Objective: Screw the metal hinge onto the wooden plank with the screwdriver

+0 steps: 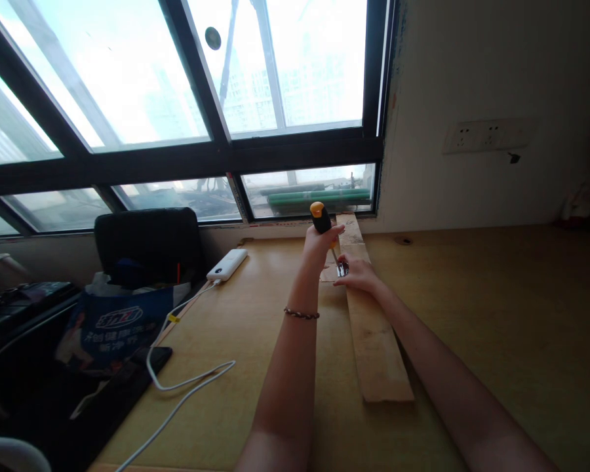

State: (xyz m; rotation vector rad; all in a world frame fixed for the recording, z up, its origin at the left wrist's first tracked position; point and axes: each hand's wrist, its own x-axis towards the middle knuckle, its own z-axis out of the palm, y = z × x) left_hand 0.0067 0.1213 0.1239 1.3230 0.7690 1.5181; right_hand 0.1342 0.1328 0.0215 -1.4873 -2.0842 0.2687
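Note:
My left hand (318, 245) is closed around a screwdriver (321, 217) with a black and yellow handle. The screwdriver is tilted, its shaft running down to a small shiny metal piece (343, 269) on a long wooden board (379, 357). With its fingers closed on that metal piece, my right hand (358, 273) rests on the board. What kind of fitting it is cannot be made out. The board lies lengthwise away from me on the table, and a paler flat piece (328, 273) shows by its left edge, partly behind my left hand.
A white power bank (227, 265) with a white cable (191, 380) lies on the wooden table (216, 419) at left. Beyond the table's left edge are a black chair (147, 239) and a blue bag (122, 321). The window and wall bound the far side.

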